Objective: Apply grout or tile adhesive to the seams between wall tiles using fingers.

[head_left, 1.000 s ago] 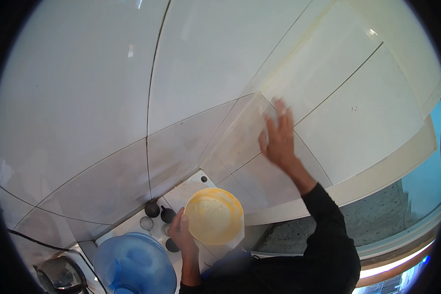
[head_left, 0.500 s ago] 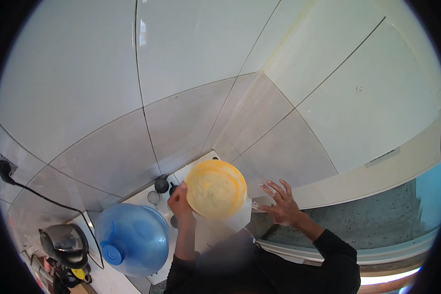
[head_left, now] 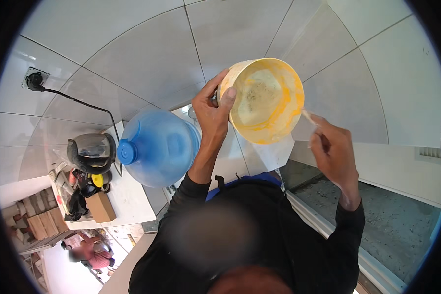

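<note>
My left hand grips the side of a yellow plastic bucket, thumb over its rim. The bucket is raised and tilted, mouth facing me, with pale cream residue smeared over its inner walls and bottom. At the bucket's right edge is my right hand, its index finger stretched to the rim and the other fingers loosely bent. A whitish coating covers that fingertip, and no tool can be made out in this hand.
A large blue water bottle stands on the white counter, left of my forearm. Beyond it are an electric kettle, a plugged-in black cord and a cardboard box. Tiled walls enclose the corner. A person is far off at lower left.
The view has shifted down and left. My left hand has tilted the bucket toward me. My right hand, earlier spread apart from the bucket, has come to its rim with fingers bent.
</note>
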Motion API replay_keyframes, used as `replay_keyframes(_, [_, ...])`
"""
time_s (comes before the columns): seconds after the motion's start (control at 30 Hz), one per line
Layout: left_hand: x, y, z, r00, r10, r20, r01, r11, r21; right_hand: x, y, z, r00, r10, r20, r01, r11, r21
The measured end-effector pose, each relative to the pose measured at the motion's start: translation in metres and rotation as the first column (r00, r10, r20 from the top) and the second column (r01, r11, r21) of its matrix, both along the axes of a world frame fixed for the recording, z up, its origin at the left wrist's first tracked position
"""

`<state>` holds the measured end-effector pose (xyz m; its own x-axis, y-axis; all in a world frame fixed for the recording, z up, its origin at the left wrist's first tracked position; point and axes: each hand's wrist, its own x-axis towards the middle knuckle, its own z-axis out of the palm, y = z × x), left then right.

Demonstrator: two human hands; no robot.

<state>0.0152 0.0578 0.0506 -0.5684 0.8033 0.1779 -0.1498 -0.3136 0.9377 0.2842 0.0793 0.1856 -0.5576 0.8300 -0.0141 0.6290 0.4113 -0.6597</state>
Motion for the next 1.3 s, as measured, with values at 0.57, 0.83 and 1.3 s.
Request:
replay_keyframes(0.57, [0.015,-0.013,0.013,0.994,-0.111,0.022,0.112,0.989,-0.093,-0.081,0.02,-0.052,0.876,0.375,0.305,-0.426,0.896,0.123])
replay_keyframes(0.83, [0.018,-0.007,0.015,0.992,-0.093,0.086,0.107,0.978,-0.18,-0.073,0.027,-0.06,0.875,0.394,0.283,-0.43,0.9,0.075])
replay_keyframes(1.3, [0.008,-0.002,0.002,0.995,-0.072,0.064,0.079,0.991,-0.112,-0.087,0.042,-0.044,0.961,0.234,0.144,-0.254,0.957,0.138])
